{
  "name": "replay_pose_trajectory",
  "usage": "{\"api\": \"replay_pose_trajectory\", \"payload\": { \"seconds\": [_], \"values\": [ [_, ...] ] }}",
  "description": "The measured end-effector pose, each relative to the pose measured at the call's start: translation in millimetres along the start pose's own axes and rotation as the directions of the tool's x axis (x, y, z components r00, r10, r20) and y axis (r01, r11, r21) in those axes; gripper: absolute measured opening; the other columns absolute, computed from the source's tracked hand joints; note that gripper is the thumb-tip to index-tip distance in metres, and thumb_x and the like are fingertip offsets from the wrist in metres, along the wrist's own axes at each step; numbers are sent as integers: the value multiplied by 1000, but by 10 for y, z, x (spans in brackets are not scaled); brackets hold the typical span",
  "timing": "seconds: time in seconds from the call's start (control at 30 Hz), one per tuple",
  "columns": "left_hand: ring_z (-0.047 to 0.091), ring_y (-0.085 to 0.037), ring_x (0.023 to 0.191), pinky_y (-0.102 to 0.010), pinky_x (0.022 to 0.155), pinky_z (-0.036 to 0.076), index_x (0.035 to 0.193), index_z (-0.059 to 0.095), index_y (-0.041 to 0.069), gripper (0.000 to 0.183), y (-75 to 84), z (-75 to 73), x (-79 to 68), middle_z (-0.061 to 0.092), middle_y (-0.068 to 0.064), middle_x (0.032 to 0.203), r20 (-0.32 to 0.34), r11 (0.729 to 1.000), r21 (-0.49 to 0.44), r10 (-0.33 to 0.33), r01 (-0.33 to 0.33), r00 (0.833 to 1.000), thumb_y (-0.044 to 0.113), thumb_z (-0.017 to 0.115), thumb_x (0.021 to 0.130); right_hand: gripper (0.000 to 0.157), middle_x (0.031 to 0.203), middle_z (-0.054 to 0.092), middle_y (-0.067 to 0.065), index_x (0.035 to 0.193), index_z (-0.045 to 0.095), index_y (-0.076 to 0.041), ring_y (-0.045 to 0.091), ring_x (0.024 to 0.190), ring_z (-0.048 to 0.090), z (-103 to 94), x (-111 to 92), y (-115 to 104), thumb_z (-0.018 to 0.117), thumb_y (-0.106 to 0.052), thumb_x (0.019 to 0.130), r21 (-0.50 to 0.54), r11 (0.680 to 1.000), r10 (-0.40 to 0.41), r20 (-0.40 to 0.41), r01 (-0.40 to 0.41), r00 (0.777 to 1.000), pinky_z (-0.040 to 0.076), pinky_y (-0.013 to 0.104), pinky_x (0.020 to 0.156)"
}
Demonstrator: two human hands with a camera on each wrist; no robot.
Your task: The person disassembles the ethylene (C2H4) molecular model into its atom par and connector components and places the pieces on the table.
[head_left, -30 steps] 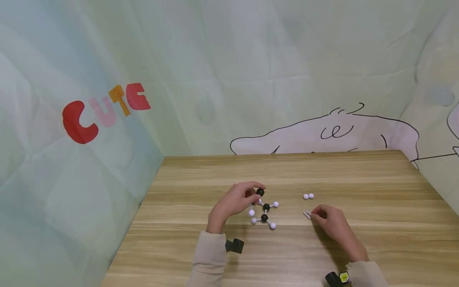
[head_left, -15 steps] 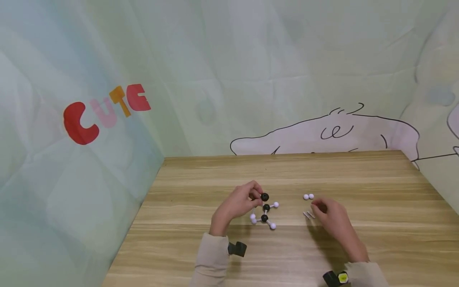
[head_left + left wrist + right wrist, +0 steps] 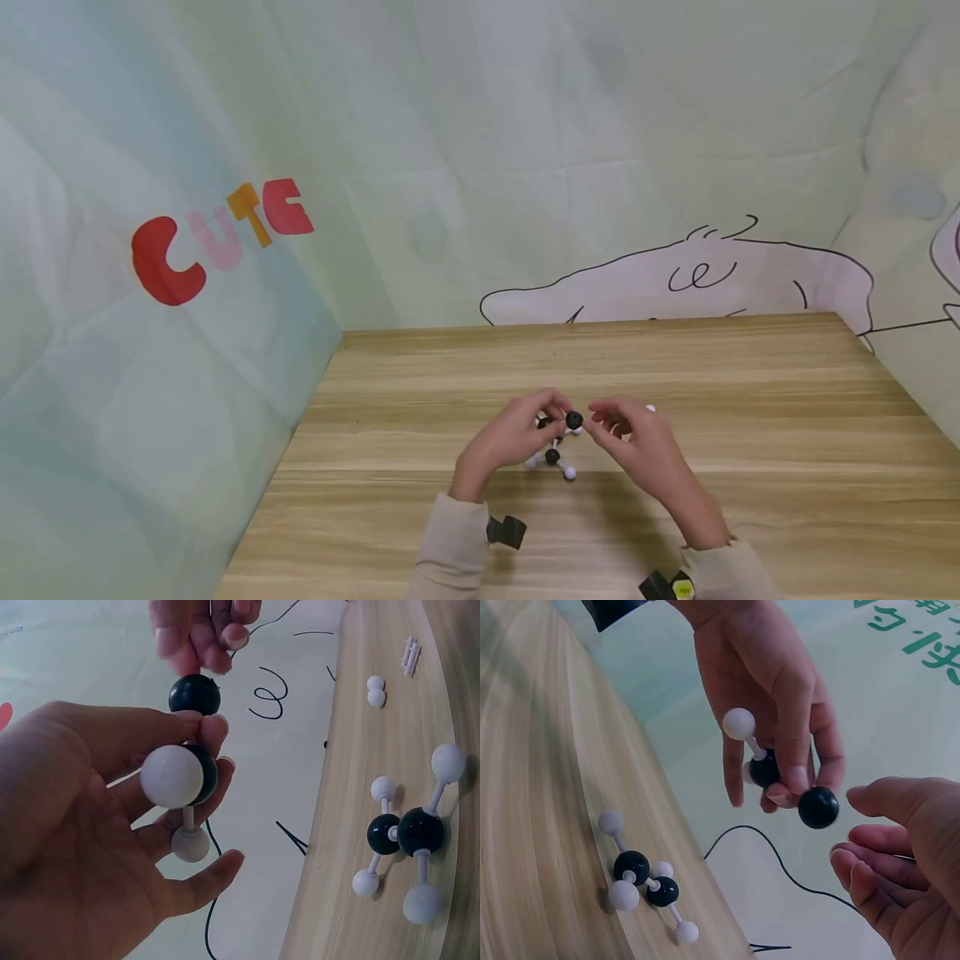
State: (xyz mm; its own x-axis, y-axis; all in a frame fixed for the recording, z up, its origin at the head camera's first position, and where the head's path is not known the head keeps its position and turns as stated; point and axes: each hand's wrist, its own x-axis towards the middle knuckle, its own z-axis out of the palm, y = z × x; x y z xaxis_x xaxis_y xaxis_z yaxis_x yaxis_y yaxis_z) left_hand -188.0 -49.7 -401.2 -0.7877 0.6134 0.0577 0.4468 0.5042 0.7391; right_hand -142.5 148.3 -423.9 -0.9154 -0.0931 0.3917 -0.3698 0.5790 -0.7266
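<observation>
My left hand [image 3: 105,802] pinches a piece of a ball-and-stick molecular model, held up over the table. The piece has a free black ball [image 3: 819,808] at one end, then another black ball [image 3: 765,769] with white balls on short white pegs. My right hand [image 3: 907,847] is beside the end black ball, its thumb and bent fingers apart, with nothing visible between them. A second assembled piece [image 3: 420,832], with two black balls and several white ones, stands on the table below my hands. My fingers partly hide the held joint.
Two loose white balls [image 3: 376,691] and a small group of white pegs [image 3: 410,656] lie on the wooden table [image 3: 810,467]. A printed cloth backdrop [image 3: 525,167] stands behind and to the left.
My right hand has moved left from the pegs to the held piece. My left hand has shifted right, turning the piece so its black ball points toward my right hand.
</observation>
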Motion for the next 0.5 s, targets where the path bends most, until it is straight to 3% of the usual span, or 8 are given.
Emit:
{"api": "replay_pose_trajectory", "payload": {
  "seconds": [0.2, 0.33, 0.5],
  "values": [
    [61, -7, 89, -23, 80, 47, 112, 58, 11, 18, 22, 39, 13, 67, 1, 97, 9, 999, -32, 13, -13, 1000, 14, 60, 95, 23, 83, 66, -2, 104, 67, -7, 6, 71, 59, 49, -2, -35, 71, -22, 87, 16, 999, 38, 39, -39, 999, 51, 21, 63],
    [61, -8, 91, -26, 85, 47, 110, 54, 11, 17, 39, 60, 22, 69, 0, 96, 20, 998, -51, 22, -21, 1000, 15, 60, 94, 21, 82, 66, -3, 102, 67, -9, 4, 70, 59, 55, -9, -17, 72, -21, 86, 12, 1000, 21, 43, -22, 999, 51, 22, 63],
    [60, -9, 93, -24, 81, 47, 103, 54, 12, 13, 59, 71, 27, 66, 0, 97, 32, 999, -37, 13, -11, 999, 16, 62, 94, 16, 82, 66, -4, 99, 67, -11, 3, 68, 58, 41, -10, -12, 72, -18, 85, 16, 1000, 2, 48, -3, 999, 51, 22, 62]
  ]
}}
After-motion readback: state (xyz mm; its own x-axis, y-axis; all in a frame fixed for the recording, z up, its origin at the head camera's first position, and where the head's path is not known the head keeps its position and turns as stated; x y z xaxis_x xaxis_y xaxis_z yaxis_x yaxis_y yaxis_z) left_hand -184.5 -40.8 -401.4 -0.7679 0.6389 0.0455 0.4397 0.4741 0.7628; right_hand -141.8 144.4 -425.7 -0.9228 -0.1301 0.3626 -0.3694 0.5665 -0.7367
